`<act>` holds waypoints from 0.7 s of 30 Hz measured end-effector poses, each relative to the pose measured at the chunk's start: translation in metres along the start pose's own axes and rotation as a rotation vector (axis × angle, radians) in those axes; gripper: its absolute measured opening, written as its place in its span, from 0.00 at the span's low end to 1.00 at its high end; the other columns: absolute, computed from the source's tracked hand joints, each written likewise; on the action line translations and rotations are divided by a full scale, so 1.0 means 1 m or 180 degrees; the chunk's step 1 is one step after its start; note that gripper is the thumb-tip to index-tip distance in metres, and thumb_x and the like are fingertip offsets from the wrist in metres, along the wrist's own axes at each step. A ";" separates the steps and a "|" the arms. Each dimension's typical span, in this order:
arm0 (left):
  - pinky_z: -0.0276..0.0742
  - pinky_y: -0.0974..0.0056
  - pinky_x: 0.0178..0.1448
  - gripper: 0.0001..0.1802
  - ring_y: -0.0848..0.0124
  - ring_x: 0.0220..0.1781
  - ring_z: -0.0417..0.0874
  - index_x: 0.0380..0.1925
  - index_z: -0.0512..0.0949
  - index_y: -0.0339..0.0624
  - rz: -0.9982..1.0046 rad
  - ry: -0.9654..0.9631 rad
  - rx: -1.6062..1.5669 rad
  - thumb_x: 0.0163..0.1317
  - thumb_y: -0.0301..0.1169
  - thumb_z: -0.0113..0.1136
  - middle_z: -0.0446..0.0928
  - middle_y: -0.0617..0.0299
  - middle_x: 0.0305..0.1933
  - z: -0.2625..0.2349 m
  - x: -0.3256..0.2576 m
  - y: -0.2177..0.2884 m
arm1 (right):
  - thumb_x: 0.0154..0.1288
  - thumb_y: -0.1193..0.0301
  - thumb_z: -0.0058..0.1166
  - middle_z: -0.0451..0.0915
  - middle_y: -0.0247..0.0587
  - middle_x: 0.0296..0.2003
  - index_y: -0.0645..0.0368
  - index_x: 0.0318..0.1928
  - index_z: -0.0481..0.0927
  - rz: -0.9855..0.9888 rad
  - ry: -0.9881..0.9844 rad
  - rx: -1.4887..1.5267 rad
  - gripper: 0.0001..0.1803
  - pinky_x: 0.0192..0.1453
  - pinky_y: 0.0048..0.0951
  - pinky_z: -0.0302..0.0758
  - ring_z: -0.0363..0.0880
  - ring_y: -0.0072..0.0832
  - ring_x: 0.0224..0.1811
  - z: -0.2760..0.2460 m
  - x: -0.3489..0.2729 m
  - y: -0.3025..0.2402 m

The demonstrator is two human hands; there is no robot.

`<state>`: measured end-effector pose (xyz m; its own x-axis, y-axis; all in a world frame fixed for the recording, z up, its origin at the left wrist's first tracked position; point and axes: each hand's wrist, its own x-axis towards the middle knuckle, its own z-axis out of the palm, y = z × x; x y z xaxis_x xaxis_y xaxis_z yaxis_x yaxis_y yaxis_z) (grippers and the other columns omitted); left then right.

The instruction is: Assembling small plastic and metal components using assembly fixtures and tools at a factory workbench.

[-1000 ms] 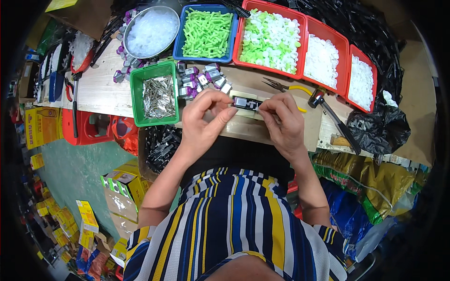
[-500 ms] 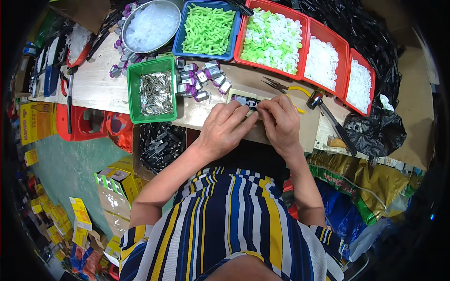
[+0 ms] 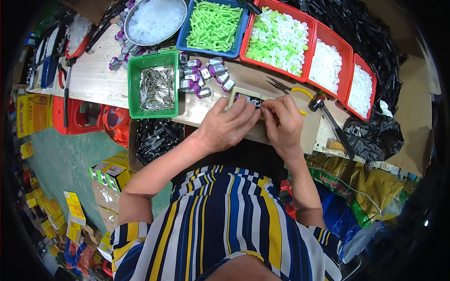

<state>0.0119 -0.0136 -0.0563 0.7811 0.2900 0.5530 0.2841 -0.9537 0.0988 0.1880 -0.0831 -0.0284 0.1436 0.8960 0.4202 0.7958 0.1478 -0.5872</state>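
Note:
Both my hands meet over a shallow cream-coloured holder (image 3: 233,95) near the table's front edge. A small grey-and-black assembly (image 3: 256,101) lies in it, partly covered by my fingers. My left hand (image 3: 222,125) comes in from the left, fingertips closed together at the assembly and one outer finger lifted apart. Against its right end, my right hand (image 3: 284,122) is closed in a pinch. Whatever small piece sits between the fingertips is hidden. Just left of the holder lie several grey-and-purple blocks (image 3: 205,73).
A green bin of metal pins (image 3: 157,91) stands left. Behind are a bowl of clear pieces (image 3: 157,21), a blue bin of green parts (image 3: 213,27) and red bins (image 3: 280,40) of small pieces. Pliers (image 3: 302,92) and a hammer (image 3: 335,126) lie right, beside a black bag (image 3: 375,138).
The view has shifted slightly. An outer finger of my left hand has lifted away from the holder. My right hand stays pinched at the assembly's right end.

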 end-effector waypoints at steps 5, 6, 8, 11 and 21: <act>0.64 0.53 0.58 0.22 0.64 0.59 0.73 0.52 0.81 0.49 0.0266 -0.0107 0.0473 0.55 0.35 0.58 0.74 0.64 0.52 -0.003 -0.001 -0.004 | 0.53 0.83 0.64 0.75 0.42 0.29 0.64 0.35 0.81 -0.0163 -0.0110 -0.0044 0.09 0.35 0.35 0.73 0.77 0.37 0.31 -0.004 0.003 0.002; 0.64 0.53 0.58 0.22 0.64 0.59 0.73 0.52 0.81 0.49 0.0274 -0.0110 0.0468 0.55 0.35 0.58 0.74 0.64 0.52 -0.004 0.000 -0.005 | 0.52 0.83 0.64 0.75 0.43 0.29 0.64 0.35 0.81 -0.0189 -0.0165 -0.0015 0.09 0.36 0.36 0.73 0.77 0.38 0.31 -0.005 0.004 0.002; 0.64 0.52 0.59 0.22 0.64 0.61 0.72 0.51 0.81 0.49 0.0417 -0.0187 0.0658 0.55 0.36 0.57 0.74 0.63 0.53 -0.007 0.002 -0.006 | 0.52 0.83 0.64 0.75 0.43 0.29 0.63 0.35 0.81 -0.0207 -0.0213 0.0009 0.09 0.37 0.37 0.73 0.77 0.39 0.32 -0.007 0.005 0.002; 0.65 0.52 0.59 0.21 0.64 0.61 0.72 0.50 0.82 0.47 0.0523 -0.0207 0.0726 0.55 0.35 0.57 0.74 0.63 0.53 -0.009 0.005 -0.006 | 0.52 0.83 0.64 0.75 0.44 0.29 0.63 0.36 0.80 -0.0250 -0.0229 -0.0016 0.10 0.37 0.38 0.73 0.77 0.40 0.32 -0.008 0.007 0.002; 0.68 0.55 0.55 0.19 0.63 0.57 0.74 0.44 0.81 0.38 0.0536 0.0019 0.0223 0.53 0.34 0.55 0.75 0.60 0.47 -0.004 0.011 -0.010 | 0.53 0.83 0.63 0.75 0.44 0.32 0.64 0.40 0.80 -0.0054 -0.0319 0.0278 0.12 0.38 0.37 0.74 0.78 0.42 0.35 -0.011 0.004 0.005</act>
<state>0.0152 -0.0017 -0.0479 0.8176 0.1258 0.5619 0.1877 -0.9808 -0.0535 0.1991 -0.0832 -0.0220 0.0676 0.9298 0.3618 0.7427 0.1952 -0.6405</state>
